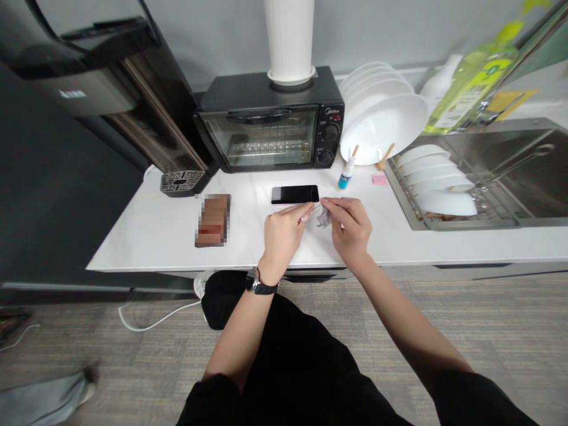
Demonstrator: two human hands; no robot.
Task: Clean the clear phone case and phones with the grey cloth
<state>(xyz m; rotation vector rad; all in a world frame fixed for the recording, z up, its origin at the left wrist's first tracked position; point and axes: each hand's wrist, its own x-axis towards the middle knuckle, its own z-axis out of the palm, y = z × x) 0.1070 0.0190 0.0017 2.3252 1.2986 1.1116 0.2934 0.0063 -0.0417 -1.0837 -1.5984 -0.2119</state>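
Observation:
My left hand (283, 234), with a watch (254, 280) on its wrist, is closed above the white counter. Its fingertips pinch a small, thin, shiny thing (305, 217) that is too small to make out. Close beside it, my right hand (352, 228) is closed in a pinch on a small grey cloth (324, 217), which hangs below the fingertips. The fingertips of both hands nearly meet. Just behind them a black smartphone (294, 194) lies flat. A small white and blue spray bottle (346, 174) stands a little behind my right hand.
Behind the phone stands a black toaster oven (270, 133) with a white cylinder (290, 38) on top. White plates (384, 124) stand in a rack. To the right is a sink (510, 216) with bowls (444, 201); on the left, a dispenser machine (146, 112) and a brown pixelated object (213, 220).

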